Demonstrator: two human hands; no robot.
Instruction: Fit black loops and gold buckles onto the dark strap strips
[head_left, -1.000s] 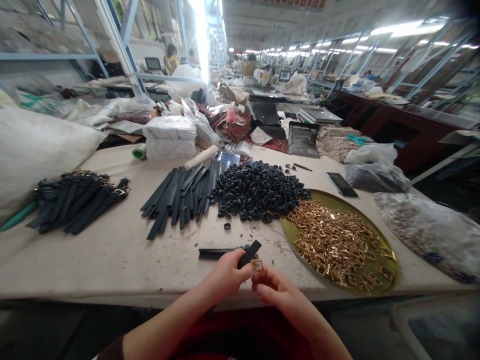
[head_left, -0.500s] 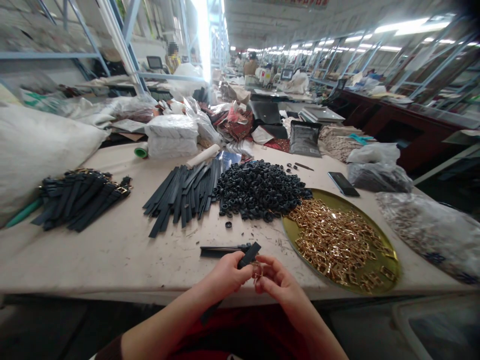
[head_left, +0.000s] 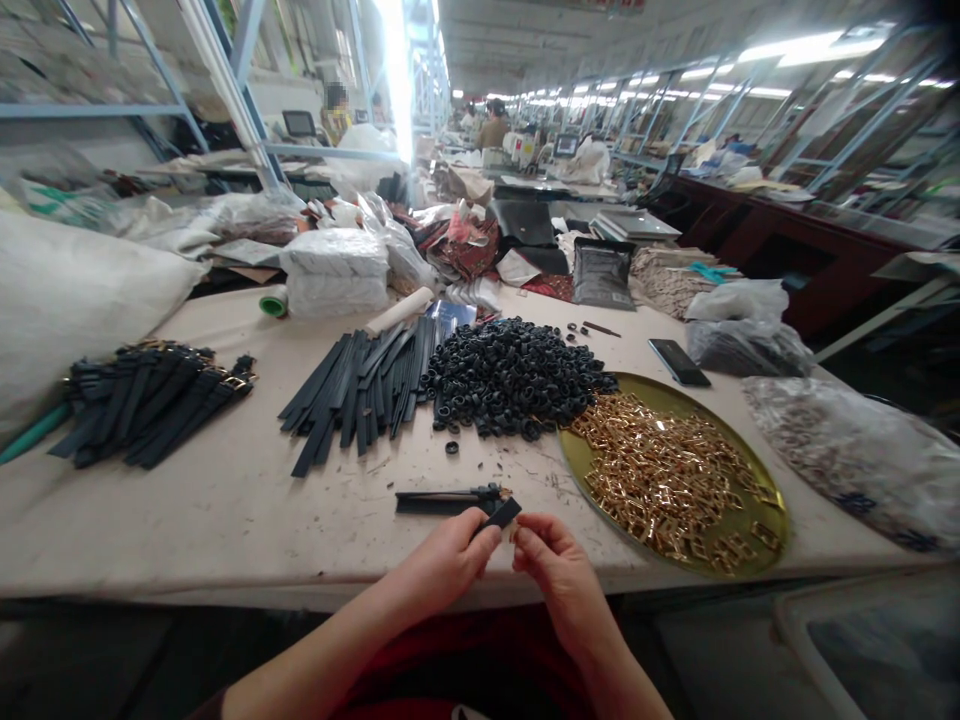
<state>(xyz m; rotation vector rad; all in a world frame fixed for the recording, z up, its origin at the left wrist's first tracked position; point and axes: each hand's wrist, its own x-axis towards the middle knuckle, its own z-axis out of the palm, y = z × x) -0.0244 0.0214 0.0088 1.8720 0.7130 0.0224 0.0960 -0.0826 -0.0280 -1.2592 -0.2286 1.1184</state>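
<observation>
A black strap (head_left: 501,514) sticks out of my left hand (head_left: 457,548), pinched between thumb and fingers with its flat end angled up to the right. Close against that end, the fingertips of my right hand (head_left: 551,555) are pressed together on a small gold buckle (head_left: 514,534), mostly hidden by the fingers. Just beyond my hands lies a small stack of finished-looking black straps (head_left: 442,500) with gold buckles at its right end. To the right, a round gold tray (head_left: 772,545) bears a heap of gold buckles (head_left: 667,470).
Behind are a heap of black loops (head_left: 517,375) and a fan of loose black straps (head_left: 352,385). Buckled straps (head_left: 157,400) are piled at the left. A phone (head_left: 679,362) and plastic bags (head_left: 847,450) sit at the right; wrapped bundles (head_left: 337,270) line the back.
My right hand's fingers have closed in around the gold buckle, which showed more plainly before. The strap in my left hand now lies flatter. The whole view has shifted slightly.
</observation>
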